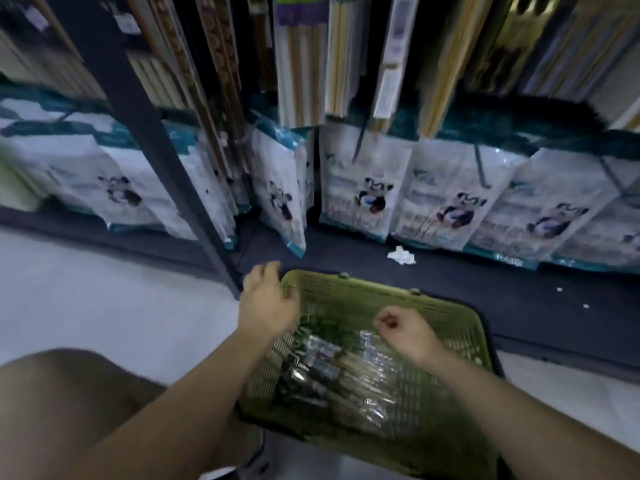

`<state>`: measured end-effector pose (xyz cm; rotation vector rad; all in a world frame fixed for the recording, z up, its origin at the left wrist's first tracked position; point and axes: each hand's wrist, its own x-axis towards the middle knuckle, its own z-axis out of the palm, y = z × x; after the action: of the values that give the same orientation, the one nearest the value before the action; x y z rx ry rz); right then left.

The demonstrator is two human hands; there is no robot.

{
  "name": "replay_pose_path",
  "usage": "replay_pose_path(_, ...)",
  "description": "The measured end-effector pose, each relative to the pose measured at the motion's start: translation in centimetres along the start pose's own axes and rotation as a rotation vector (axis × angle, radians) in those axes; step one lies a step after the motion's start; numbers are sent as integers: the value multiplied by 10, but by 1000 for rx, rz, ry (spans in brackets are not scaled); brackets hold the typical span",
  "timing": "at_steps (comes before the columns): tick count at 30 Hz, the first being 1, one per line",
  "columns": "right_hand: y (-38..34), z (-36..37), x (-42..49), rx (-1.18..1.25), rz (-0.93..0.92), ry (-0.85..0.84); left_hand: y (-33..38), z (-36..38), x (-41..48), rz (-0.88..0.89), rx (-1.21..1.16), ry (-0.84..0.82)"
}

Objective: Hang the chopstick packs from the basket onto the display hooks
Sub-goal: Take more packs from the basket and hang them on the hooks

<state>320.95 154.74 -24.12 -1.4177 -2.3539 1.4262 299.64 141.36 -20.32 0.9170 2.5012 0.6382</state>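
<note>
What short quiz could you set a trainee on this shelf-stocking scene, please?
1. True or false: the clear-wrapped chopstick packs lie inside the green slatted plastic basket.
2. Where does the crumpled white paper scrap lie? A: in the basket. B: on the dark bottom shelf. C: on the pale floor.
3. Fill the gap: the white bags standing on the bottom shelf each show a picture of a ____.
Key: 1 true; 2 B; 3 panda.
</note>
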Motion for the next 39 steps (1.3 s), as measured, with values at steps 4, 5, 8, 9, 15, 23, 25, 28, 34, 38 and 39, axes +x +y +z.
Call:
replay_pose_path(4,49,65,18,-190,79,-206,-58,26,0,-222,-4,-122)
replay_pose_path(5,60,80,22,-216,104,-250,-69,33,-2,-228,-19,-160)
replay_pose_path(8,90,118,31,-340,133,-415,-92,49,-9,-197,-142,-164)
replay_pose_path(9,99,128,33,-384,115,-453,-97,53,-11,-183,-190,-139)
replay_pose_path(15,123,169,40,-693,-105,-457,-109,64,-15,-203,-298,-65)
replay_pose_path(23,134,177,46,-715,-57,-379,-111,67,-11,-215,-307,-63)
replay_pose_path(25,135,174,50,-720,-69,-421,-111,67,-12,-212,-316,-68)
replay_pose_path(28,135,171,50,-752,-82,-471,-110,65,-13,-214,-328,-76)
replay_pose_path(34,137,175,43,-792,-94,-479,-108,60,-16,-214,-368,-113)
replay_pose_path(38,135,171,46,-787,-87,-578,-107,59,-17,-216,-365,-117)
replay_pose_path(39,136,169,47,-799,-92,-596,-107,58,-17,-220,-360,-123)
